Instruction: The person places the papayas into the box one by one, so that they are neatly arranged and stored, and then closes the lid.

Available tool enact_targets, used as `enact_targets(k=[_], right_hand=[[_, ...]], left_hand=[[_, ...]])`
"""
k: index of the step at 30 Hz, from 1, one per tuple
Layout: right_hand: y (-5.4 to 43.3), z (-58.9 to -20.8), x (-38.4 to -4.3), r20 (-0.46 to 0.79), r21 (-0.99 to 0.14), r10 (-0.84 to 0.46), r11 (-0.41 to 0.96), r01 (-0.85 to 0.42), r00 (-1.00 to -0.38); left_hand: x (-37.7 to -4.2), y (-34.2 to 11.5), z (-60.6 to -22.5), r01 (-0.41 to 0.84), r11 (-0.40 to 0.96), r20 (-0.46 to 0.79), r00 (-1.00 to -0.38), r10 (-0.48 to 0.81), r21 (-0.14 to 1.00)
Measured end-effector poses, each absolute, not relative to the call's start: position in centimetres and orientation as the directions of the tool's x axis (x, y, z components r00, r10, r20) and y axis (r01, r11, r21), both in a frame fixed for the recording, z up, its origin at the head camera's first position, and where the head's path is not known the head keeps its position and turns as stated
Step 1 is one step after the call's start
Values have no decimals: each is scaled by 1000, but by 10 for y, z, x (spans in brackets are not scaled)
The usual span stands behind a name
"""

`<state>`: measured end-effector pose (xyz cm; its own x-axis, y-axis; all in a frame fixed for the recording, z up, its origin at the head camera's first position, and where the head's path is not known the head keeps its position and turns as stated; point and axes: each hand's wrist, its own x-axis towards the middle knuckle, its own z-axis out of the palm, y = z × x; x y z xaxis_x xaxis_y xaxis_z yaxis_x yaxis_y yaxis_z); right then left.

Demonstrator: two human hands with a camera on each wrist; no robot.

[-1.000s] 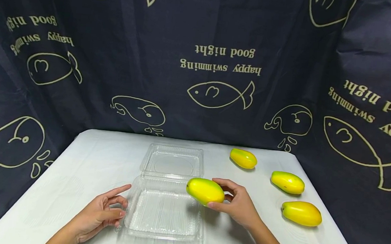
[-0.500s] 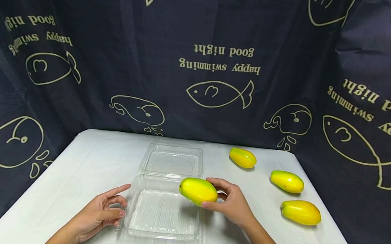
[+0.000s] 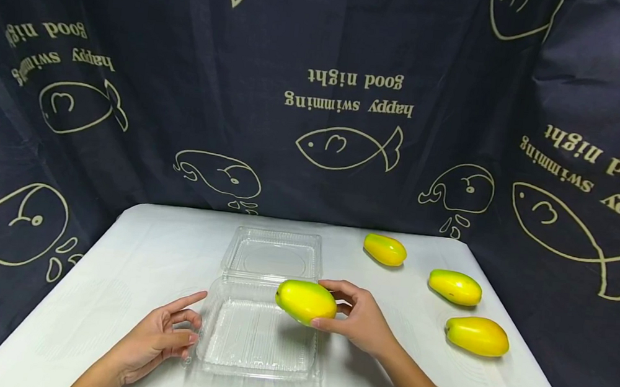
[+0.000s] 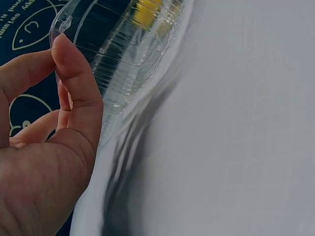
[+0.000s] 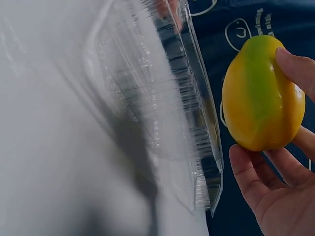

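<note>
My right hand (image 3: 362, 320) holds a yellow-green papaya (image 3: 304, 300) between thumb and fingers, raised over the right side of a clear plastic clamshell box (image 3: 256, 372). In the right wrist view, the thumb presses one side of the papaya (image 5: 263, 93) and the fingers support its lower end. The box lies unfolded, its lid (image 3: 272, 258) spread flat toward the back. At the box's left rim is my left hand (image 3: 161, 338), index finger extended and other fingers loosely bent. The left wrist view shows its fingertips right at the clear rim (image 4: 64, 22).
Three more papayas lie on the right of the white-covered table (image 3: 142, 252): one at the back (image 3: 385, 250), one farther right (image 3: 455, 287), and one nearer the front (image 3: 477, 336). A dark printed curtain (image 3: 338, 190) hangs behind and along both sides.
My right hand has carried the papaya leftward, from the box's right edge to farther over its base. My left hand keeps its place at the rim.
</note>
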<state>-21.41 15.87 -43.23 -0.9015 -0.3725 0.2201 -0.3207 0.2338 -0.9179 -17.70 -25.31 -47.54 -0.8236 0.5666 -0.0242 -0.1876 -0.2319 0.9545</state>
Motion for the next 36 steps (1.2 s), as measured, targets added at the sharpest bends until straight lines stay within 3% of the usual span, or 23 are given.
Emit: enact_targets(k=[36], right_hand=[[131,-437,-220,251,-891,-410,255,-375,-877]], left_hand=[[-177,-252,-475,-191,-236,-28,-830,558,953]])
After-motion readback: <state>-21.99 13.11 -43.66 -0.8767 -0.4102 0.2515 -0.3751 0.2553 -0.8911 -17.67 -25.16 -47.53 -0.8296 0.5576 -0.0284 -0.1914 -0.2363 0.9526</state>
